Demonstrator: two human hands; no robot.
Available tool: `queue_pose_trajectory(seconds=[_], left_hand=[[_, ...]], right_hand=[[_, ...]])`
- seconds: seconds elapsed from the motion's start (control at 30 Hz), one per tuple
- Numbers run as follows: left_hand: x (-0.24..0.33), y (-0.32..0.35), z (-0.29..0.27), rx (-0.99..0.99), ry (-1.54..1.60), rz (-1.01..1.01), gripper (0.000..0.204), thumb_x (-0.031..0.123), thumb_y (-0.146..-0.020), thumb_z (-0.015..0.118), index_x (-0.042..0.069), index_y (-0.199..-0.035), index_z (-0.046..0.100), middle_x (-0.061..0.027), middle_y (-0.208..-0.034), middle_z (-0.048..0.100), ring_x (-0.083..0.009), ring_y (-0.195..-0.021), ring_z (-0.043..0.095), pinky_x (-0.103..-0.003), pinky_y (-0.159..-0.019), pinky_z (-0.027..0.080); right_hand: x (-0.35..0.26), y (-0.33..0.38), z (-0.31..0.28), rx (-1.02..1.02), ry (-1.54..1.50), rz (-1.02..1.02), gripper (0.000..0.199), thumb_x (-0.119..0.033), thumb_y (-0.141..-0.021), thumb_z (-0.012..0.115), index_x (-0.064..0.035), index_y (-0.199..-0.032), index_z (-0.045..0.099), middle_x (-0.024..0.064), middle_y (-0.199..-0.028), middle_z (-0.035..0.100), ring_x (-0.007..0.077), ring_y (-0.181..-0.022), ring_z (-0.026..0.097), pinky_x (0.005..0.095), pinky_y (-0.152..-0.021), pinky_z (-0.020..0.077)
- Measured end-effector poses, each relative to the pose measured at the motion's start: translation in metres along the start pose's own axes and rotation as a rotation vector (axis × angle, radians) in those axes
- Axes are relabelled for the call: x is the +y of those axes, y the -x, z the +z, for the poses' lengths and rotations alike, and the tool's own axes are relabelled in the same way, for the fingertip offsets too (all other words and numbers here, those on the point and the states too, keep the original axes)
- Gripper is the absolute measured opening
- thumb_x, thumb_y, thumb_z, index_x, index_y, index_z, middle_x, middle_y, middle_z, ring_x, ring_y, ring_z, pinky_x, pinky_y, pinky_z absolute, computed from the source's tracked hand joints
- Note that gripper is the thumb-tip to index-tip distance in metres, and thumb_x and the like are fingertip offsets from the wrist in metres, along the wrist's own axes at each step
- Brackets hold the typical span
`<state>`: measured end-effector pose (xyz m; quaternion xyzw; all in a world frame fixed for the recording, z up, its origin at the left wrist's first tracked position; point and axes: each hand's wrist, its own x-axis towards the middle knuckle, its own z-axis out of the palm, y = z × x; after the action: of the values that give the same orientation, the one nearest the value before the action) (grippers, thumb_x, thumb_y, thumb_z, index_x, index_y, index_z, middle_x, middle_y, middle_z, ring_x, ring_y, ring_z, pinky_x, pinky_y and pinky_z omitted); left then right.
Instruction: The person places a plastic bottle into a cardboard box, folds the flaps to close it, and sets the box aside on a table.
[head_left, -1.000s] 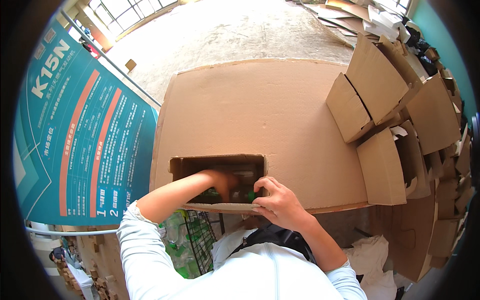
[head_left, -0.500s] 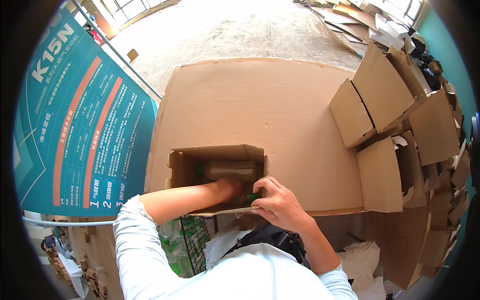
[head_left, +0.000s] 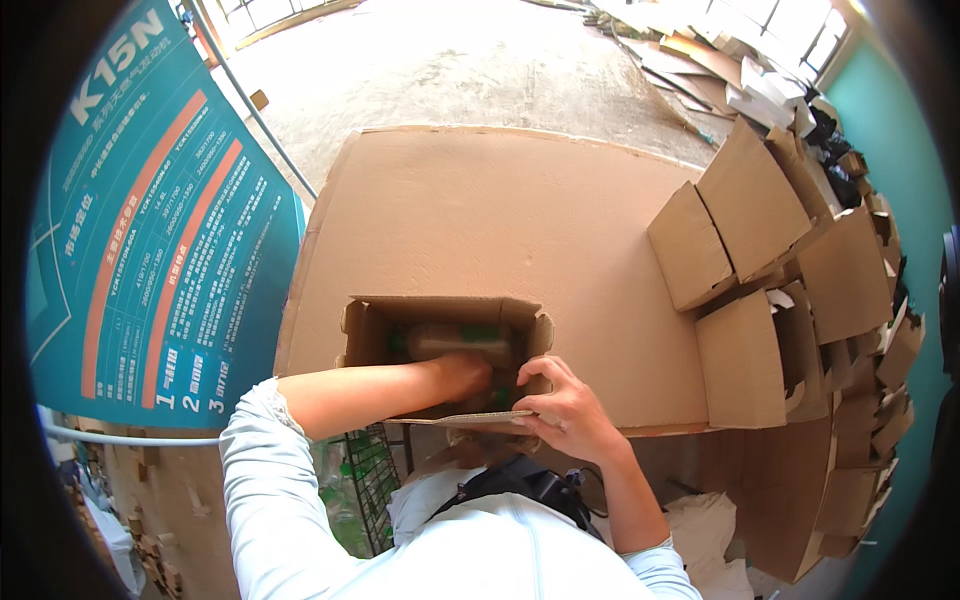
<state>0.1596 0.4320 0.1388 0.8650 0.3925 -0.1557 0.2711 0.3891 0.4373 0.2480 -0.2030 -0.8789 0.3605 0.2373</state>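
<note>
An open-topped cardboard box (head_left: 366, 310) stands near the front edge of the cardboard-covered table. Inside it lies a clear plastic bottle (head_left: 425, 341) on its side, with some green near it. My left hand (head_left: 465, 376) reaches down into the box beside the bottle; its fingers are hidden, so what it holds does not show. At the box's near right corner, my right hand (head_left: 572, 408) is curled around the rim, thumb by the near wall and fingers bent over the inside.
Several empty cardboard boxes (head_left: 755, 210) are stacked on the right. A teal printed banner (head_left: 130, 250) stands at the left. Below the table edge is a black wire basket (head_left: 370, 480) beside green-tinted bottles (head_left: 338, 490). Flattened cardboard (head_left: 690, 75) lies on the floor far right.
My left hand has risen slightly and moved right inside the box, now covering part of the bottle. My right hand stays at the near right corner.
</note>
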Motion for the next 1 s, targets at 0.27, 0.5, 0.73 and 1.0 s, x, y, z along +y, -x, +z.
queue_pose_trajectory(seconds=[0.27,0.5,0.73,1.0], left_hand=[[0.009,0.011,-0.034,-0.261,0.072,-0.154,0.021,0.016,-0.081,0.065,0.006,-0.099,0.069,-0.0176,-0.102,0.069,-0.0336,-0.096,0.066,-0.045,-0.081,0.053],[0.045,0.140,-0.118,0.362,0.334,-0.136,0.035,0.023,-0.085,0.069,0.000,-0.110,0.061,-0.0199,-0.110,0.066,-0.0345,-0.106,0.062,-0.040,-0.090,0.051],[0.040,0.211,-0.054,1.405,0.423,-0.432,0.018,0.015,-0.086,0.068,0.003,-0.098,0.069,-0.0126,-0.103,0.070,-0.0279,-0.105,0.063,-0.037,-0.092,0.049],[-0.012,0.174,-0.078,1.132,0.200,-0.274,0.029,0.027,-0.091,0.066,-0.001,-0.100,0.071,-0.0127,-0.099,0.068,-0.0295,-0.107,0.055,-0.039,-0.092,0.047]], right_hand=[[-0.003,0.001,0.004,-0.007,-0.015,0.025,0.012,-0.006,-0.074,0.076,-0.0066,-0.085,0.069,0.0091,-0.111,0.054,0.0302,-0.112,0.054,0.0404,-0.088,0.0497],[-0.010,0.001,0.011,0.301,0.012,0.012,0.060,-0.014,-0.075,0.079,-0.0114,-0.130,0.055,0.0130,-0.141,0.044,0.0333,-0.132,0.042,0.0451,-0.107,0.0397],[0.008,0.008,0.034,0.518,-0.279,0.274,0.073,-0.042,-0.091,0.062,-0.0051,-0.147,0.035,0.0166,-0.150,0.039,0.0300,-0.139,0.038,0.0445,-0.114,0.0303],[-0.004,-0.008,0.035,0.374,-0.185,0.187,0.064,-0.034,-0.091,0.062,-0.0031,-0.144,0.041,0.0176,-0.147,0.044,0.0323,-0.139,0.037,0.0427,-0.115,0.0286]])
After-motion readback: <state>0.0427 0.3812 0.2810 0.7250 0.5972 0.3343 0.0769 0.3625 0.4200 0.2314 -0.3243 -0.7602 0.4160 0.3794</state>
